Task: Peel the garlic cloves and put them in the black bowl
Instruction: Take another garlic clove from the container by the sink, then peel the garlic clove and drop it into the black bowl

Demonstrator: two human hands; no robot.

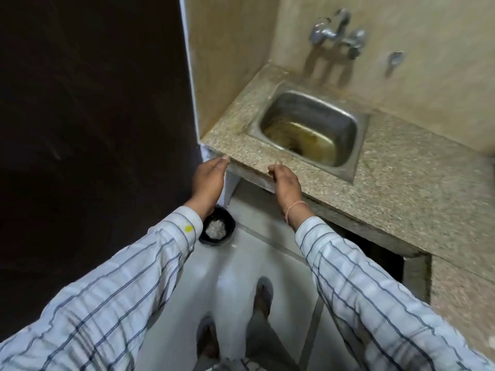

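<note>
The black bowl (217, 226) of pale garlic sits on the floor below both empty, loosely open hands, left hand (209, 178) and right hand (286, 182), at the worktop (401, 167) edge; it is probably light and rigid, best lifted by its rim.

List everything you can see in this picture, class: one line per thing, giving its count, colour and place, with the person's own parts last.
Speckled granite countertop: one, beige-brown, right of centre, against the wall.
Rectangular steel sink: one, grey metal with yellowish staining at the bottom, set into the countertop.
Metal wall taps: a chrome cluster, exact count unclear, above the sink.
Black bowl: one, holding whitish bits, on the pale floor below the left wrist.
Dark panel: one, brown-black, left side.
Left hand: at the counter's front edge.
Right hand: at the counter's front edge, pink thread on the wrist.
Striped sleeves: two, white-blue.
Sandalled feet: two, bottom centre.
</note>
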